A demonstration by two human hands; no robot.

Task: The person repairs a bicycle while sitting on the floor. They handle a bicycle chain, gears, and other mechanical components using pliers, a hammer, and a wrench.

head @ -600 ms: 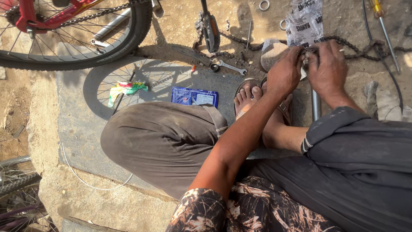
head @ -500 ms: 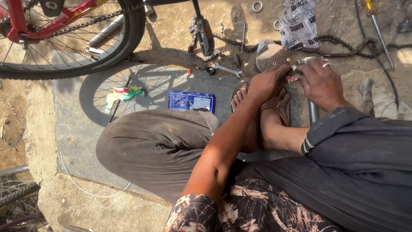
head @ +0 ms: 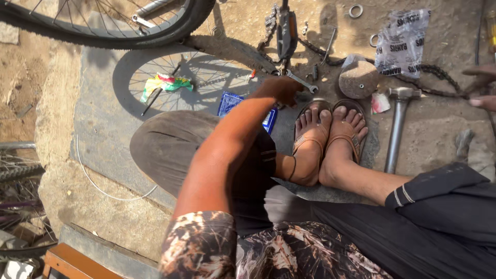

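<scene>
Squatting over a repair spot, sandalled feet (head: 330,139) together on the stone slab (head: 103,134); taking the feet as landmark, working outward.

Left hand (head: 281,89) is just beyond the left foot, curled down, knuckles up, fingers closing toward the small wrench (head: 302,81) lying on the ground there. Cannot tell if it already grips it or only touches; the palm hides the contact. Blue flat packet (head: 247,109) lies left of the feet, partly under that forearm.

Right of the feet: hammer (head: 398,124), head away, handle running back toward the person, nobody holding it. Just past its head a round grey stone (head: 358,80) and a scrap of red-white paper (head: 380,102).

Right hand (head: 480,88) is far right of the feet at the frame edge, only fingers showing, apparently pinching the bike chain (head: 439,77); mostly cut off, so the grip can't be called.

Beyond the feet: chain runs across dirt from under a printed plastic bag (head: 403,41) toward the pedal and crank (head: 287,26). Loose rings (head: 355,10) beside it. Bike wheel (head: 129,26) top left, crumpled coloured wrapper (head: 166,82) in its shadow.

Progress, judged: chain is off and slack on the ground, tools spread, nothing refitted. Looks mid-job, chain work unfinished, tool being fetched.
</scene>
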